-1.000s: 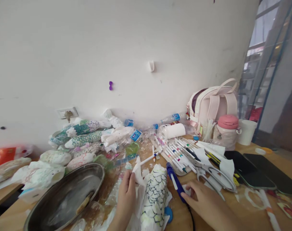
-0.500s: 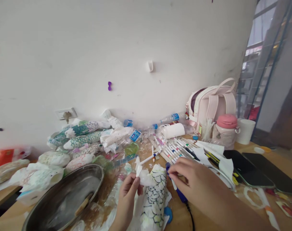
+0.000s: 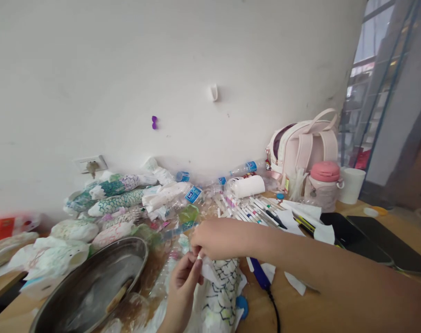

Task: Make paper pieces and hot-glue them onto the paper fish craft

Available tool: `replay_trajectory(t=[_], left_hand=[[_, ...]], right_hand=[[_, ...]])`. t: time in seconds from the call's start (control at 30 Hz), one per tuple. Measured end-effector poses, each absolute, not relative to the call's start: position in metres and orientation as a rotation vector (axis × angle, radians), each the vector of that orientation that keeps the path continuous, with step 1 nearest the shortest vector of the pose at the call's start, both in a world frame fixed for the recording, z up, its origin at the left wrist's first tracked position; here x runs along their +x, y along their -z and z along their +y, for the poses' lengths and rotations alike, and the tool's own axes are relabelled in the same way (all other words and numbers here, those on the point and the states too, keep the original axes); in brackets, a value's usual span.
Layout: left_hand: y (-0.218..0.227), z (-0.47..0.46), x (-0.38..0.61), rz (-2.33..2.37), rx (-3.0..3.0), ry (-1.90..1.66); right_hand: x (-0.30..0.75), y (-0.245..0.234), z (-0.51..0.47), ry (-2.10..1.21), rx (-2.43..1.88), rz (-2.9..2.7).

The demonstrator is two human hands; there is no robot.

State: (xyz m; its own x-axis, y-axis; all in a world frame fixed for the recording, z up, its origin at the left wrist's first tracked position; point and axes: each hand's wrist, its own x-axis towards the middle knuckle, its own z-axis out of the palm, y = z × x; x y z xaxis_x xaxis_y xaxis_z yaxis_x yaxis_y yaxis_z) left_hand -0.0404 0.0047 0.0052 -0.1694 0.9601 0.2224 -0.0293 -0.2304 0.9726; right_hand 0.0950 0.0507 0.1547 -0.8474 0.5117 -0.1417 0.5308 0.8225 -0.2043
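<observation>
My left hand (image 3: 182, 283) pinches a thin piece of white tissue paper (image 3: 209, 272) between thumb and fingers. Over its fingertips, my right hand (image 3: 212, 238) meets it with fingers closed on the same piece; the grip is partly hidden. Just below lies a white paper-covered form (image 3: 221, 296) drawn with dark fish scales, its upper end behind my right hand and arm. A purple corded tool (image 3: 261, 275) rests to its right, partly under my right forearm. Beside the form is a blue bottle cap (image 3: 242, 305).
A dark oval basin (image 3: 51, 296) with a wooden-handled brush stands left. Several scale-painted paper fish (image 3: 122, 200) are piled behind it. Markers (image 3: 248, 212), plastic bottles (image 3: 193, 194), a pink backpack (image 3: 302, 152), a pink-lidded bottle (image 3: 324, 185) and dark phone-like slabs (image 3: 383, 236) lie rightward.
My right hand has moved left from beside the purple tool to my left hand's fingertips, and its forearm now crosses over the markers and tool. My left hand keeps hold of the tissue paper.
</observation>
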Motion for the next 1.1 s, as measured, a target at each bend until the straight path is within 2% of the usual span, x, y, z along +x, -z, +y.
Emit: replay_trajectory(t=[0.17, 0.5, 1.1], left_hand=[[-0.012, 0.005, -0.037, 1.238, 1.421, -1.501], [-0.016, 0.013, -0.035, 1.308, 1.286, -1.613], [-0.005, 0.016, -0.034, 1.461, 1.478, -1.474]], right_hand=[[0.114, -0.15, 0.051, 0.379, 0.795, 2.921], [0.136, -0.123, 0.071, 0.53, 0.863, 2.994], [0.134, -0.108, 0.076, 0.491, 0.845, 2.99]])
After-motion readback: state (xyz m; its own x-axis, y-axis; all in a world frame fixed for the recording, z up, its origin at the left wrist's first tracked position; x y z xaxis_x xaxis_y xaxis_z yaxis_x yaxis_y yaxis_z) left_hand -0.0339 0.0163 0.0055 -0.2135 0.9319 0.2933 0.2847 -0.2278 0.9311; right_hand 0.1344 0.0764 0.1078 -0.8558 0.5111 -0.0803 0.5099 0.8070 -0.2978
